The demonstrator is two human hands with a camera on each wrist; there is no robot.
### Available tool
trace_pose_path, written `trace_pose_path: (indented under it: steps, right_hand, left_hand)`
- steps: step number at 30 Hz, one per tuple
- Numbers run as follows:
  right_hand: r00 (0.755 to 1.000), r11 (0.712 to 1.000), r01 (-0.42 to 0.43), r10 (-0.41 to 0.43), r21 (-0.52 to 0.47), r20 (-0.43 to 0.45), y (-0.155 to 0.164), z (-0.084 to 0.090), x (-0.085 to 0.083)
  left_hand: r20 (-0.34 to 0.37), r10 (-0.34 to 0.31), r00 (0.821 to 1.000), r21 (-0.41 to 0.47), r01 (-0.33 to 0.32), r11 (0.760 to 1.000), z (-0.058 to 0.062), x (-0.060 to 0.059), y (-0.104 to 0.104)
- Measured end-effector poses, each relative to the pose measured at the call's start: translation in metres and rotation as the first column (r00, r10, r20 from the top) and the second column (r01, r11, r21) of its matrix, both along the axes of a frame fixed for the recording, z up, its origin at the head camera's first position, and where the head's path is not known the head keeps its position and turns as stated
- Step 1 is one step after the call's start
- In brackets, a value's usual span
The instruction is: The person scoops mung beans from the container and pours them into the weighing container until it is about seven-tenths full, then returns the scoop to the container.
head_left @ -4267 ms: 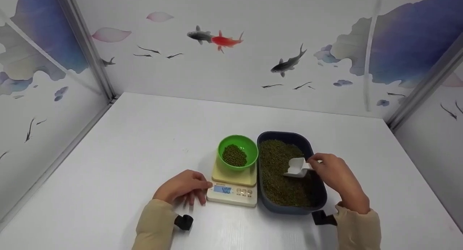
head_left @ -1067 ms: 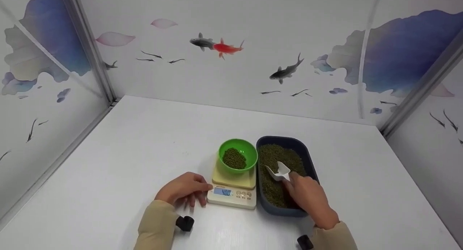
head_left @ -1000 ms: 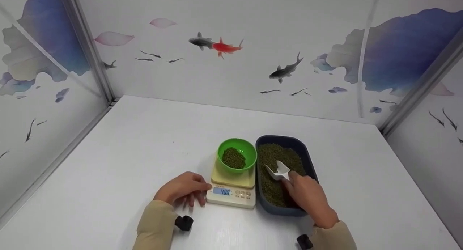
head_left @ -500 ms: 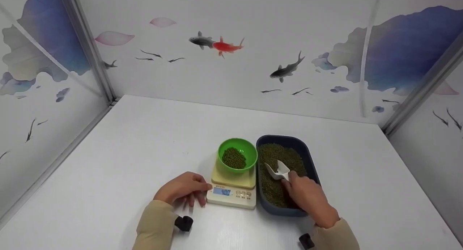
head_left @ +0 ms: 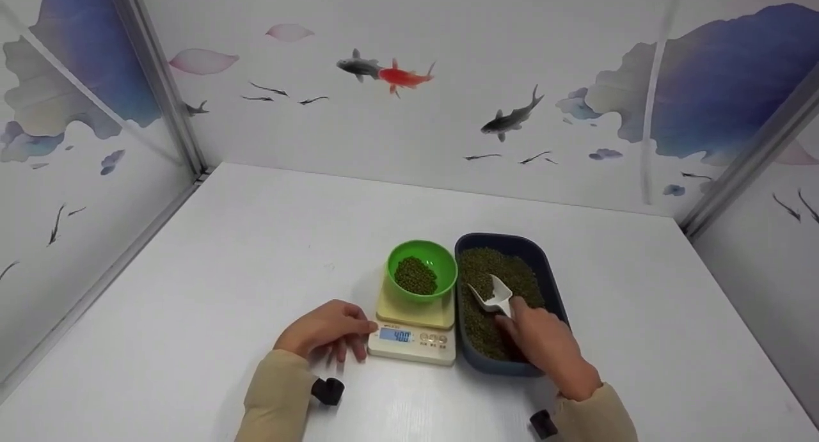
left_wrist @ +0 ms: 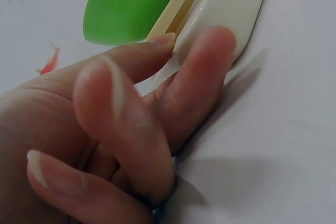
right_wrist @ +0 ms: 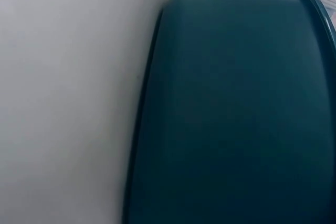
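While the right hand (head_left: 544, 336) grips the white scoop (head_left: 501, 295) by its handle, the scoop sits inside the dark tub (head_left: 505, 366), over or among the grains (head_left: 478, 330); whether its mouth digs into them, I cannot tell. It looks like thin, stiff plastic, probably light, with a smooth face that grains should slide off easily. The handle is the place to hold it, keeping the rim level, since a tilt would likely spill a load. The left hand (head_left: 329, 330) holds nothing: its fingers bend loosely near the table (head_left: 288, 237), the thumb touching the left edge of the scale (head_left: 413, 346). That seems hard and rigid, best taken by its sides and not by the platform. On it stands the green bowl (head_left: 443, 263) with a small pile (head_left: 416, 277); it looks light and easily nudged, so the rim is the natural hold. The filled tub is presumably the heaviest.
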State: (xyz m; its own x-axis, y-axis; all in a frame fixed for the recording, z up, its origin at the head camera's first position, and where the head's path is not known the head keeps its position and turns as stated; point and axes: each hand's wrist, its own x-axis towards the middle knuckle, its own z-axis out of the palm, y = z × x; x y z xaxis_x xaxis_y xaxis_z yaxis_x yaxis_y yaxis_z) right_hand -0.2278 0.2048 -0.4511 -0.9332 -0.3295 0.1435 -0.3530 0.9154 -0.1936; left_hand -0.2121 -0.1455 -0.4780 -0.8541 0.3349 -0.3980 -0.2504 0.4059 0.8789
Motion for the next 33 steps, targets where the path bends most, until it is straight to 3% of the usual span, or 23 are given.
trace_pose_path:
  steps: [12, 21, 28, 33]
  right_hand:
    - [1.0, 0.999, 0.001, 0.0, 0.043, -0.016, 0.0023, -0.0005, 0.0011]
    - [0.998, 0.999, 0.047, -0.047, 0.003, 0.041, 0.0021, 0.0008, 0.002]
    - [0.999, 0.999, 0.033, -0.034, -0.035, -0.017, 0.0028, -0.0008, 0.0048]
    - [0.992, 1.0, -0.003, 0.001, -0.016, -0.129, 0.0033, -0.0031, 0.005]
  left_hand:
    - [-0.007, -0.002, 1.0, -0.005, 0.002, 1.0, 0.0038, 0.0, 0.0016]
    - [-0.011, -0.002, 1.0, -0.007, 0.002, 1.0, 0.0023, -0.0007, 0.0015]
    - [-0.007, -0.006, 1.0, -0.001, 0.006, 1.0, 0.0023, -0.0005, 0.0015]
    - [-0.016, 0.0, 1.0, -0.026, 0.0, 1.0, 0.0023, 0.0009, 0.0011]
